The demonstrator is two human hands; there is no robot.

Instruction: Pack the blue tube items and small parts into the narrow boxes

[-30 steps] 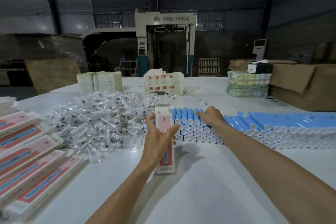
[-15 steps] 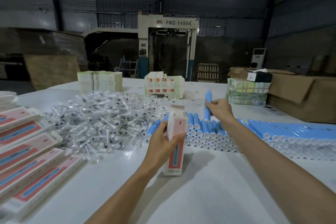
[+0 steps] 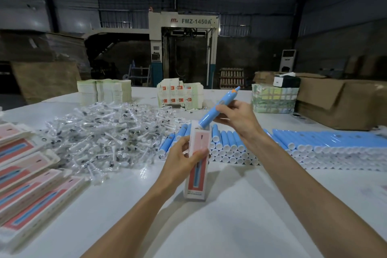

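Feeding a blue tube (image 3: 219, 107) into the open top of a narrow box (image 3: 196, 182) is the step we judge to be in hand. Our right grip (image 3: 236, 115) pinches the tube near its middle. The tube is tilted, with its white-capped lower end right at the box mouth; we cannot tell whether it has crossed the rim. Our left grip (image 3: 184, 159) wraps the box's upper half, holding it upright near the middle of the desk (image 3: 230, 226).

Next, we reckon, the tube must be lined up with the box and slid down, with our left fingers kept off the mouth.

The stack of blue tubes (image 3: 314, 146) lies just behind the box and runs to the right edge. The pile of wrapped small parts (image 3: 100, 134) spreads toward the far left, and packed boxes (image 3: 31, 190) line the left edge. Open room lies toward the near edge and the near right corner.
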